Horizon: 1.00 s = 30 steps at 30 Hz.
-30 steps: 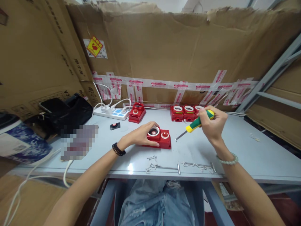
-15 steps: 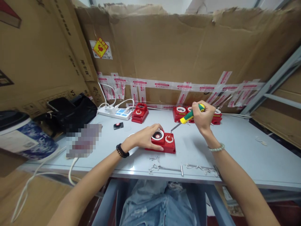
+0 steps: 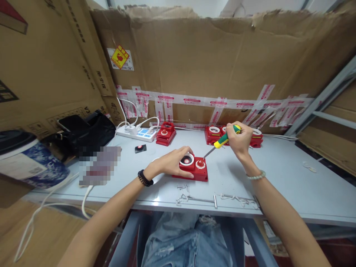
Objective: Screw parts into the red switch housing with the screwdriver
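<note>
The screwdriver [image 3: 223,140], in the right hand's [image 3: 239,139] closed grip, has reached the far-right corner of the red housing [image 3: 198,175], seemingly in working position; the left hand [image 3: 175,162] clasps its left end.

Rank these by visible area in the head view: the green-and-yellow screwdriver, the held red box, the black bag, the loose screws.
1. Black bag
2. Held red box, partly hand-covered
3. Green-and-yellow screwdriver
4. Loose screws
</note>
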### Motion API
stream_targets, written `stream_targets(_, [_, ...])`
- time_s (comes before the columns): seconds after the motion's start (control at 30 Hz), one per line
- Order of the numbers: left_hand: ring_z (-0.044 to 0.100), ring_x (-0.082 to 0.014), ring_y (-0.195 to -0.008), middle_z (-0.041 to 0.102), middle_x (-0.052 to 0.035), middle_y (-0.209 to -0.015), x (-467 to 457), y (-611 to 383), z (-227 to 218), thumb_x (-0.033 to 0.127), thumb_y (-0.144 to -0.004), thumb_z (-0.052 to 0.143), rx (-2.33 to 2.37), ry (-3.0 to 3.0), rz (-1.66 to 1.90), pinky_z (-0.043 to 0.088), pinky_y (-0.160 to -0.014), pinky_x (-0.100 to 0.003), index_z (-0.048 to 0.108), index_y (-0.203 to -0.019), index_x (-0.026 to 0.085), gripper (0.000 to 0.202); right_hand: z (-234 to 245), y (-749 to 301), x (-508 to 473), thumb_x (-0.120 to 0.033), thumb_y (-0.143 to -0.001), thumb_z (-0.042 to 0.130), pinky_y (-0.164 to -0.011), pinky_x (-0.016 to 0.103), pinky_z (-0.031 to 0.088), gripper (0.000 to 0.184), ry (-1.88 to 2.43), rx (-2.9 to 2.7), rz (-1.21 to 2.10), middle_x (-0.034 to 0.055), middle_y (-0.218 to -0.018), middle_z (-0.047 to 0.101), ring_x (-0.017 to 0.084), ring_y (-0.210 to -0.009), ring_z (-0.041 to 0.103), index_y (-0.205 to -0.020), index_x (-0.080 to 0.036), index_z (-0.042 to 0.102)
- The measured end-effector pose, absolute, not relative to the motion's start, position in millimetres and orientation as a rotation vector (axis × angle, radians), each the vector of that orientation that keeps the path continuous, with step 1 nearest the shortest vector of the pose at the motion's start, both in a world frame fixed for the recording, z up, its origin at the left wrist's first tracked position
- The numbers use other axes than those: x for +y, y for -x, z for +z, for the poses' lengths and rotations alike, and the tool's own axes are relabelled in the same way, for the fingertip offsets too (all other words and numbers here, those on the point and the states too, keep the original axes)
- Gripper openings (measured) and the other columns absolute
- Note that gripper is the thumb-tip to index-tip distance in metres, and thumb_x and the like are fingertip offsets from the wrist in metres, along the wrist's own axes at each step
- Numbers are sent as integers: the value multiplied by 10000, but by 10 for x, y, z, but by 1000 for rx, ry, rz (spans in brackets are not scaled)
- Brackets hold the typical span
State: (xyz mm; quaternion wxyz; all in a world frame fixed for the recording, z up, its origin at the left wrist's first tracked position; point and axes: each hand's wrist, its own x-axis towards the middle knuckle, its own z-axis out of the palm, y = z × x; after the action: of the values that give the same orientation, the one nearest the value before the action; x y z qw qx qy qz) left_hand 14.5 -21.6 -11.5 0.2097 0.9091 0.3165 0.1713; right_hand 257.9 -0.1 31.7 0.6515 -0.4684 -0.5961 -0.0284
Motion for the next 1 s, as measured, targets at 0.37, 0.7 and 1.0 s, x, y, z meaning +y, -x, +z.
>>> stream_targets(0.37, [573,-264,-960,559,-89,-1107,-218,-145,-116,629,-653,682,894,-2540,483,463,-800,-358,437,-1144,208,691,600,-2319,-207,-346,-761,558,-474,252,271,277,1185,-1746,-152,-47,-460,406,89,-443,339,-546,-195,469])
stream_targets(0.7, [575,-244,-905,563,-91,-1080,-224,-167,-122,626,-648,684,889,-2530,498,474,-772,-349,446,-1122,204,677,717,-2171,-325,-349,-901,430,-550,232,321,236,1127,-2024,-11,-20,-591,571,103,-503,458,-817,-191,584])
stream_targets(1.0, [539,-277,-1106,526,-111,-1226,-261,-190,22,597,-704,666,867,-2538,594,438,-926,-411,422,-1223,231,680,720,-2215,-345,-316,-879,421,-549,253,317,177,1310,-2009,-109,-2,-615,599,137,-513,496,-852,-207,557])
